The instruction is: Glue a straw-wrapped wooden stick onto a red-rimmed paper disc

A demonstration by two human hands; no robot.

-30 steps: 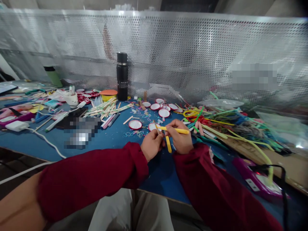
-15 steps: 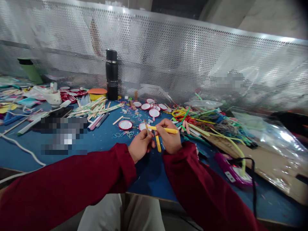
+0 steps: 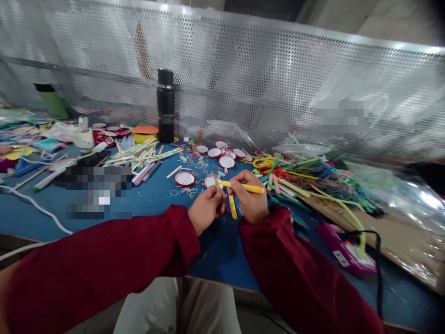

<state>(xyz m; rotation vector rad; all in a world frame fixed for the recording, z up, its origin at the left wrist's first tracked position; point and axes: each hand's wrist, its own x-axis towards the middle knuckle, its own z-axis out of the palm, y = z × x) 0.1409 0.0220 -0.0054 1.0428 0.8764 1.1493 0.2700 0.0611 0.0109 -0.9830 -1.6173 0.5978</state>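
Pinching the crossed yellow sticks [image 3: 243, 188] where they meet, the right hand [image 3: 249, 200] clamps them; the left hand [image 3: 205, 211] closes on their left end.

Perforated metal screen [image 3: 243, 83], blue worktable [image 3: 222, 250]

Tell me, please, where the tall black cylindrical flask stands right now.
In the head view, the tall black cylindrical flask stands upright left of centre, before the perforated metal screen, just right of the orange-lidded yellow bowl.
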